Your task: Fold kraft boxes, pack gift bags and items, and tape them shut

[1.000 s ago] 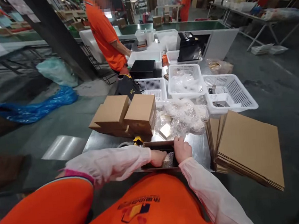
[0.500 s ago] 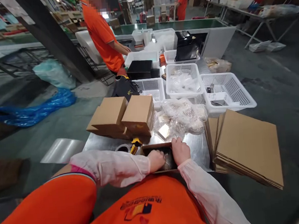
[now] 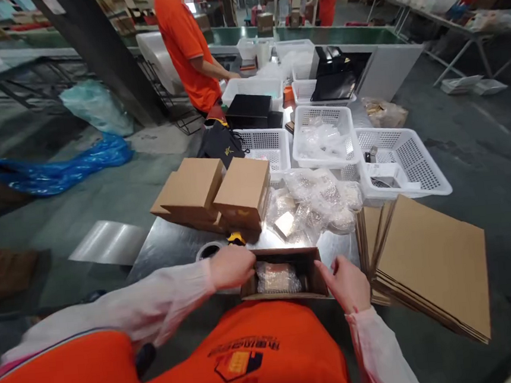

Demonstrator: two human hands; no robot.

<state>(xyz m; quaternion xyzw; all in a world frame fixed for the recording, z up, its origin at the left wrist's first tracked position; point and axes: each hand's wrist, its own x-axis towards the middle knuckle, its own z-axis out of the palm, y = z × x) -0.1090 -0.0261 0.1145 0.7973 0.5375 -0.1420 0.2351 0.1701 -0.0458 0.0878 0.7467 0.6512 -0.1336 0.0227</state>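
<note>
An open cardboard box lies at the table's near edge, close to my body. Inside it rests a bubble-wrapped item, with bare room at the box's right end. My left hand is closed at the box's left end, fingers curled over the wall. At the right end, my right hand has its thumb by the rim and its fingers apart from the thumb. A yellow-and-black tape dispenser is partly hidden behind my left hand, beside a roll of tape.
Closed cardboard boxes stand behind on the left. Bubble-wrapped pieces lie beyond the open box. Flat cardboard sheets lean at the right. White baskets fill the far side, where a co-worker in orange stands.
My left hand has come out of the box to its left wall. My right hand has shifted right and loosened. The wrapped item now shows fully.
</note>
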